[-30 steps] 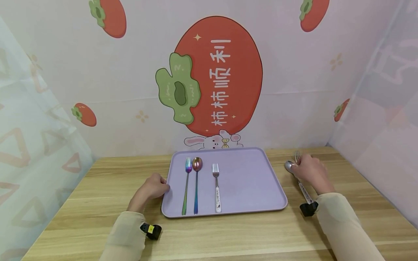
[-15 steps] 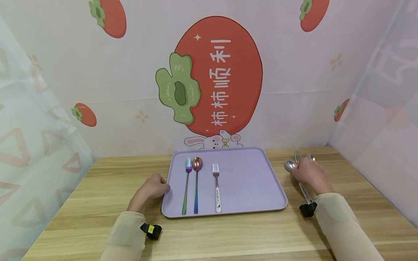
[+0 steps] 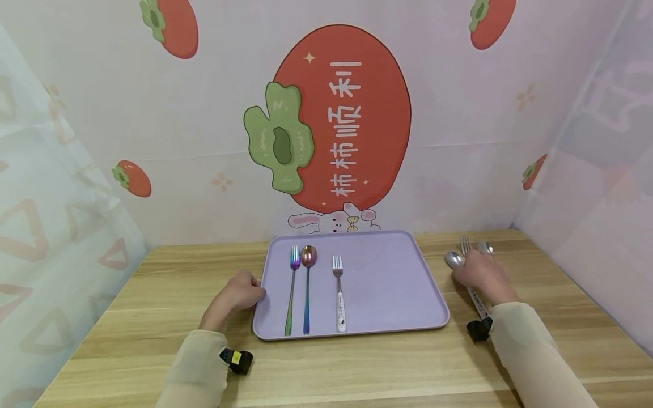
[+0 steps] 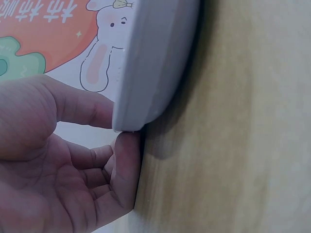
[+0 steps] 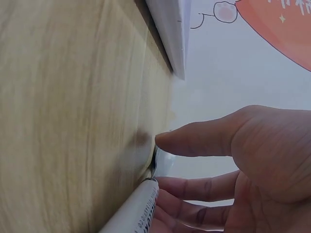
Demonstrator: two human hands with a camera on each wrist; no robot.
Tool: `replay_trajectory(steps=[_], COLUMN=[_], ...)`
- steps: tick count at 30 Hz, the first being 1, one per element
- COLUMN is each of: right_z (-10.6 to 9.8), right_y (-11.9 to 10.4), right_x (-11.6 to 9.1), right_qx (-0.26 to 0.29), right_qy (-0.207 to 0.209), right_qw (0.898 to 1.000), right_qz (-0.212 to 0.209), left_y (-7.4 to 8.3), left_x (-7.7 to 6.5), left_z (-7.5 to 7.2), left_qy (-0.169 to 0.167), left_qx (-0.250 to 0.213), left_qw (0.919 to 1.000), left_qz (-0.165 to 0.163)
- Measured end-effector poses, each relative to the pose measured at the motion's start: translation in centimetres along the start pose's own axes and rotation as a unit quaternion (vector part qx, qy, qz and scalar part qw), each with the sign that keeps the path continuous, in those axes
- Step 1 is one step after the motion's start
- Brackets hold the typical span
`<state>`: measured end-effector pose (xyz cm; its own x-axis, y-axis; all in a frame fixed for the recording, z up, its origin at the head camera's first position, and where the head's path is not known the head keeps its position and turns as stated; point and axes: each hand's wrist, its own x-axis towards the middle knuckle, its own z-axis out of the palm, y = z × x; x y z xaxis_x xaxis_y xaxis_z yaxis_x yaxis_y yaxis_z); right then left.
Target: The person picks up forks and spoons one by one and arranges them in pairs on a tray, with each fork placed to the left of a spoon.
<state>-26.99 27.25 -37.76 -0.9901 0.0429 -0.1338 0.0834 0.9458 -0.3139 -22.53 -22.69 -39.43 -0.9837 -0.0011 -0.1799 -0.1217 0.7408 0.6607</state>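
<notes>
My left hand [image 3: 242, 290] pinches the left rim of a lilac tray [image 3: 388, 294]; in the left wrist view the thumb lies on its top and a finger under the edge. A rainbow fork [image 3: 292, 289], a rainbow spoon [image 3: 307, 289] and a white-handled fork [image 3: 340, 294] lie on the tray. Right of it, my right hand [image 3: 483, 276] is over a silver spoon [image 3: 454, 260], a fork [image 3: 465, 243] and another spoon [image 3: 486, 247]. In the right wrist view, thumb and fingers are around the metal neck above a white printed handle [image 5: 133, 211]; whether they grip it is unclear.
The wooden table [image 3: 316, 374] extends around the tray. Behind it stands a backdrop [image 3: 204, 141] with printed persimmons, and white cloth [image 3: 66, 238] hangs at the left side. Black cameras [image 3: 237, 361] sit on both wrists.
My right hand has shifted slightly left and toward me, uncovering the rightmost spoon's bowl. The left spoon's bowl has moved slightly right. My left hand and the tray stay put.
</notes>
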Motion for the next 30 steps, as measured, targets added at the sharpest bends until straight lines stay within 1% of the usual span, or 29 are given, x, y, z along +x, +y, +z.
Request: replay_trajectory(steps=[7,13,18,30], right_z=[0.09,-0.03,-0.03,0.24], right_y=[-0.02,-0.1,-0.12,0.07], right_x=[0.07,0.15,0.13,0.17], right_qx=[-0.007,-0.015,-0.01,0.0], right_qy=[-0.003,-0.018,-0.029,-0.024], right_qw=[1.0,1.0,0.999,1.0], right_qz=[0.007,0.014,0.013,0.009], left_y=[0.02,0.03,0.04,0.11], left_x=[0.05,0.08,0.07,0.02], left_z=[0.02,0.02,0.03,0.03], left_qy=[0.0,0.001,-0.001,-0.001], left_qx=[0.002,0.0,0.002,0.003], left_qw=[1.0,1.0,1.0,1.0], left_qz=[0.0,0.001,-0.001,-0.001])
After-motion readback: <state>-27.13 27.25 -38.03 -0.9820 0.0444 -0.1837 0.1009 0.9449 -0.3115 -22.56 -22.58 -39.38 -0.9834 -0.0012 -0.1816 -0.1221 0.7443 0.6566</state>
